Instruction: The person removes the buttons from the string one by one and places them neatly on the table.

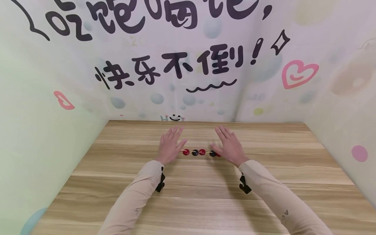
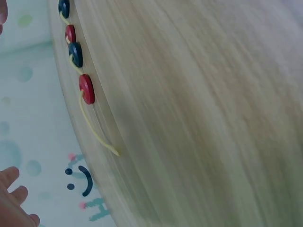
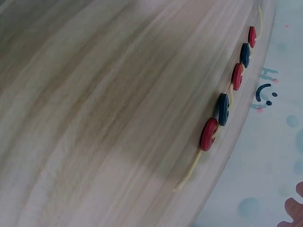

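A pale yellow string (image 2: pixel 93 127) lies across the wooden table, threaded through round buttons. Red ones, such as the red button (image 1: pixel 202 152), alternate with dark blue ones, such as the dark blue button (image 1: pixel 195 152). At the left end of the row is my left hand (image 1: pixel 169 147), fingers straight and thumb out, holding nothing. My right hand (image 1: pixel 232 148), also with fingers extended and empty, overlaps the right end in the head view and partly hides the last red button (image 3: pixel 209 134) there. Both string ends lie loose on the wood in the wrist views.
The wooden table (image 1: pixel 194 209) meets a white printed backdrop (image 1: pixel 176 98) with black lettering just beyond my fingertips. Pale side walls stand left and right. A black wrist device (image 1: pixel 160 182) sits at my left cuff, another black device (image 1: pixel 244 185) at my right.
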`<state>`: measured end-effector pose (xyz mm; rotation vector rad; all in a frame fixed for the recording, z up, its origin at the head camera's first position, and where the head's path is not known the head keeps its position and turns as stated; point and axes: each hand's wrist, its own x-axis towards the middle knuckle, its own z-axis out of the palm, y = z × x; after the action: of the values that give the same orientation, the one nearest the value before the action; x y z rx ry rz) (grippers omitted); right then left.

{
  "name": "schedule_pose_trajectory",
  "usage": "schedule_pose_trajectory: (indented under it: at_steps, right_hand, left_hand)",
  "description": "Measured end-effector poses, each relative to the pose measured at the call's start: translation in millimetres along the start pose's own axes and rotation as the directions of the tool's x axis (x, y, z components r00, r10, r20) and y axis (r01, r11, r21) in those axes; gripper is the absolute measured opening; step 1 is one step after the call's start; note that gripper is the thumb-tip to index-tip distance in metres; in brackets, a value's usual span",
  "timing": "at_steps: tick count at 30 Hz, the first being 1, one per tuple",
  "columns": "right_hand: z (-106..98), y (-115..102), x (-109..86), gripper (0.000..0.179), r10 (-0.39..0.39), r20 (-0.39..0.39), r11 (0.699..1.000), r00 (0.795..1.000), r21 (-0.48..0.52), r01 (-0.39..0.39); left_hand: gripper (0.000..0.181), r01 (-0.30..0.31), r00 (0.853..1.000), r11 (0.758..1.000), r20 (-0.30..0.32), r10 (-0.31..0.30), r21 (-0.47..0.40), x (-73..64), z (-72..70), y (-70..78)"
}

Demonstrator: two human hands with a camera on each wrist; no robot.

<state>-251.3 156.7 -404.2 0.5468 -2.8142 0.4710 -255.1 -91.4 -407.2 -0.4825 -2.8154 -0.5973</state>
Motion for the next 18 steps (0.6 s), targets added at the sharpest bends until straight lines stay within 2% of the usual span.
schedule_pose_trajectory:
  at_steps: [3, 7, 13, 18]
  right_hand:
    - [2, -2, 1.6, 0.066, -0.005, -0.022, 0.999, 1.0, 0.05, 0.006]
    - [5, -8, 3.5, 0.055, 0.031, -0.01, 0.995, 0.999, 0.092, -0.03]
    - [12, -14, 7.3, 0.041, 0.109, 0.053, 0.979, 0.993, 0.166, -0.117]
    - [19, -22, 9.9, 0.033, 0.111, 0.066, 0.966, 0.992, 0.229, -0.124]
  left_hand:
    - [0.052, -0.017, 0.999, 1.0, -0.027, 0.016, -0.01, -1.8, 0.3, -5.0]
    - [0.047, -0.026, 0.998, 0.999, -0.055, 0.024, -0.034, -4.4, 2.1, -9.2]
    - [0.042, -0.001, 0.997, 0.992, -0.073, -0.008, -0.128, -7.2, 7.9, -10.1]
    - [0.033, 0.008, 0.998, 0.979, -0.065, -0.021, -0.203, -9.7, 14.0, -10.6]
